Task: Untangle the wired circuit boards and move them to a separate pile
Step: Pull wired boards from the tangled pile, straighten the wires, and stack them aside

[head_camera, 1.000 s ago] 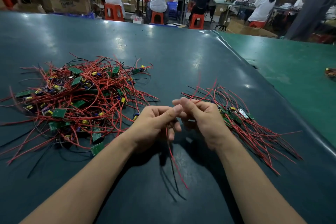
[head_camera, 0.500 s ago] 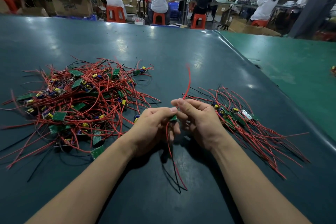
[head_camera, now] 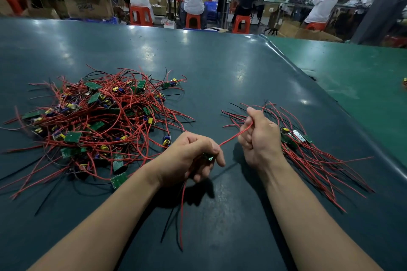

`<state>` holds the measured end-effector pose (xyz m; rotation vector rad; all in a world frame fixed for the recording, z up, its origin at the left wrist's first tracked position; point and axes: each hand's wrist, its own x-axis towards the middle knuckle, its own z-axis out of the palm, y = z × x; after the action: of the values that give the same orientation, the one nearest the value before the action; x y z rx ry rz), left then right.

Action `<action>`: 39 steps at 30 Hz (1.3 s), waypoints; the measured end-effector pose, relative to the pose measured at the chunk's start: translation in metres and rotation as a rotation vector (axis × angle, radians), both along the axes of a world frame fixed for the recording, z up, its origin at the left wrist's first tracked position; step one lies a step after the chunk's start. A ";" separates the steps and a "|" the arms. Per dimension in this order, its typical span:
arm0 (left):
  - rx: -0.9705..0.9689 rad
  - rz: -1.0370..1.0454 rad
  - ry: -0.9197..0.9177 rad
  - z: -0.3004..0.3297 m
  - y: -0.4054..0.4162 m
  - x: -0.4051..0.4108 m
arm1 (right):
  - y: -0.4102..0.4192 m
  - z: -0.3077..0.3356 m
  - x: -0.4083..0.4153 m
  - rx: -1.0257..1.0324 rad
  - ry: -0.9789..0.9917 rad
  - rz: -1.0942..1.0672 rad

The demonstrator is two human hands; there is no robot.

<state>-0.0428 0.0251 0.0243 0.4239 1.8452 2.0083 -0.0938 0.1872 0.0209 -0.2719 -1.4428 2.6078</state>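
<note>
A big tangled pile of small green circuit boards with red and black wires (head_camera: 99, 123) lies on the left of the dark table. A smaller, straighter pile of sorted boards (head_camera: 308, 156) lies on the right. My left hand (head_camera: 189, 158) is closed around one small green circuit board (head_camera: 208, 157), and its other red and black wires hang down toward me. My right hand (head_camera: 259, 136) pinches a red wire (head_camera: 233, 137) from that board, stretched taut between the two hands, just in front of the sorted pile.
The dark green table mat (head_camera: 220, 68) ends at a raised seam on the right, beside a lighter green table (head_camera: 352, 77). Several seated people on orange stools (head_camera: 193, 21) and cardboard boxes (head_camera: 88, 4) fill the background.
My hands have drawn apart: the right one moved up and right, pulling a red wire straight, while the left stayed low with the board. The wire that stuck upward is now taut between them.
</note>
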 end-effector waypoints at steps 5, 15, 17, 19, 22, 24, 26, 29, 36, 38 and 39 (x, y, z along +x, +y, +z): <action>0.033 -0.011 -0.035 0.003 -0.001 -0.001 | -0.001 -0.001 -0.002 0.015 0.024 0.040; 0.231 0.018 -0.100 -0.002 0.000 -0.008 | 0.002 0.004 0.001 0.055 -0.067 0.233; 0.230 0.043 -0.099 -0.002 0.001 -0.008 | -0.007 0.000 0.008 0.261 -0.026 0.418; 0.238 0.057 -0.112 -0.002 0.001 -0.009 | -0.012 -0.003 0.014 0.319 0.026 0.536; 0.190 0.077 -0.108 -0.002 0.002 -0.010 | -0.011 -0.005 0.016 0.286 0.079 0.487; 0.173 0.083 -0.111 -0.001 0.002 -0.010 | -0.010 -0.004 0.015 0.307 0.104 0.432; 0.139 0.068 -0.117 0.000 0.000 -0.009 | -0.007 -0.003 0.012 0.276 0.111 0.348; 0.076 0.045 -0.101 0.000 -0.003 -0.008 | -0.001 0.001 0.004 0.137 0.100 0.192; 0.146 -0.017 -0.119 -0.003 -0.004 -0.009 | 0.006 0.002 -0.001 -0.019 0.065 -0.004; 0.211 0.032 -0.105 -0.005 -0.003 -0.010 | 0.004 0.002 0.000 0.009 0.003 0.019; 0.240 0.079 -0.081 -0.006 -0.002 -0.011 | 0.001 0.002 0.001 0.093 -0.026 0.051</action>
<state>-0.0536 0.0227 0.0181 0.3340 1.6023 2.2753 -0.0927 0.1885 0.0227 -0.2622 -1.5955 2.5766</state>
